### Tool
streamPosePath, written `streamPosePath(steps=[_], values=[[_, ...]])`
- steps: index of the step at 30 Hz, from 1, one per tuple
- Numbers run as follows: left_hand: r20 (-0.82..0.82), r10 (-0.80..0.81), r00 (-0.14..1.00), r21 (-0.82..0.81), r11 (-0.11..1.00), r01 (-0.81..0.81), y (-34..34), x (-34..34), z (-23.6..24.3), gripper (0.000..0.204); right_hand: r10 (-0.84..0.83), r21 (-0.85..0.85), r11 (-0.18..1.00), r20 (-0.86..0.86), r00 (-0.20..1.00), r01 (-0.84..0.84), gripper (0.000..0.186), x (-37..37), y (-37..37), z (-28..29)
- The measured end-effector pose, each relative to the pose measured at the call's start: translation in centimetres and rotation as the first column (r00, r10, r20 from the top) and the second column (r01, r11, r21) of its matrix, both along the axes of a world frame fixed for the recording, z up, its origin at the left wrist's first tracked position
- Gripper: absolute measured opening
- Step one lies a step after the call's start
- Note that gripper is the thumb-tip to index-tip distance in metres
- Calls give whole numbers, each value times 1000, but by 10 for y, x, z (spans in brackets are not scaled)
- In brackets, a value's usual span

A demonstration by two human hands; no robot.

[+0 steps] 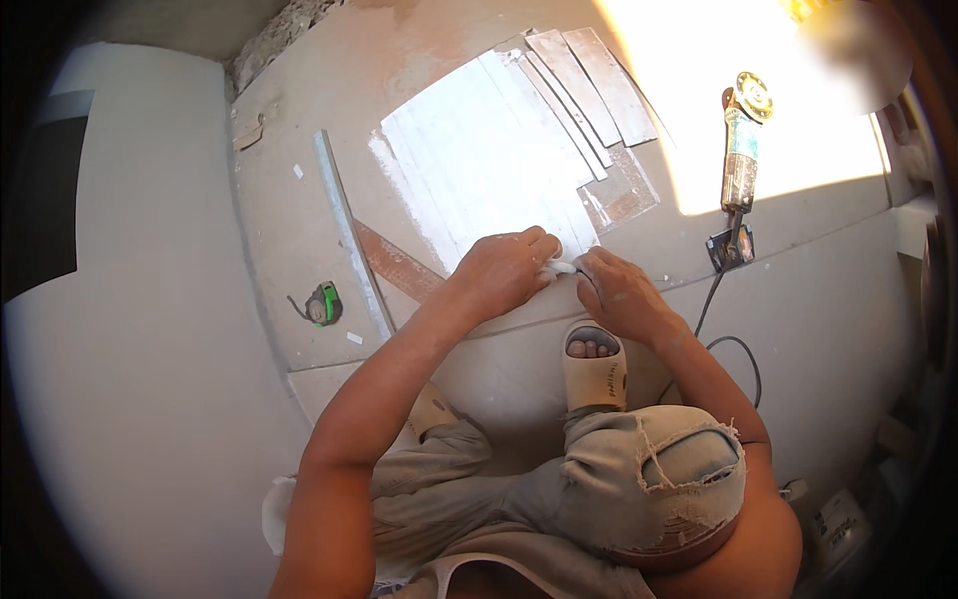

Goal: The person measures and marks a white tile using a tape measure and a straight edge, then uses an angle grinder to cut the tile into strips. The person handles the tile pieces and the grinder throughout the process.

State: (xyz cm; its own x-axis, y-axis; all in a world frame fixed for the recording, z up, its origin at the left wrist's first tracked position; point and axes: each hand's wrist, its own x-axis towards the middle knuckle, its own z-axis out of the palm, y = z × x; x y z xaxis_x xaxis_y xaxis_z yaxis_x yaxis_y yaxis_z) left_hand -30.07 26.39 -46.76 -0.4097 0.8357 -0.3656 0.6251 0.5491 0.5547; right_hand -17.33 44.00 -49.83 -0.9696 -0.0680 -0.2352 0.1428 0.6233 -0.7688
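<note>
Close together above the near edge of a white panel (469, 140), both my hands meet at a small white pen-like stick (561, 268). My left hand (504, 270) is closed, fingers pinching one end of it. At the other end, the fingers of my right hand (624, 298) are closed on it too. Its tip and exact kind are hidden by my fingers. The panel lies flat on the floor just beyond my hands, with narrow cut strips (609, 85) along its right side.
An angle grinder (740, 150) rests at the right, its cord (711, 304) trailing nearer. To the left lie a long metal bar (349, 225), a reddish-brown strip (397, 265) and a green-black tape measure (322, 304). My clog (596, 384) is below my hands; a white wall (150, 299) bounds the left.
</note>
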Motion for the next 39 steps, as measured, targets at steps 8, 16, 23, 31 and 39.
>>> streamPosePath(steps=[8, 16, 23, 31, 39], values=[[-53, -65, 996, -12, 998, 64, -4, 5, -16, 19, 110, 125, 988, -179, 978, -88, 20, 2, 12, -13], [501, 383, 776, -87, 914, -396, -19, -5, -23, 33, -582, -696, 476, 209, 786, 538, 19, -22, 35, 6], [544, 394, 741, -37, 893, -448, -14, 1, -28, 31, -597, -706, 463, 199, 777, 536, 22, -23, 40, 0], [470, 404, 785, 36, 880, -474, -4, 20, -15, 27, -574, -542, 497, 380, 725, 677, 25, -14, 25, -20], [140, 229, 963, -241, 952, -191, -48, 17, -37, 27, -383, -536, 626, 420, 822, 566, 29, -20, -39, -39]])
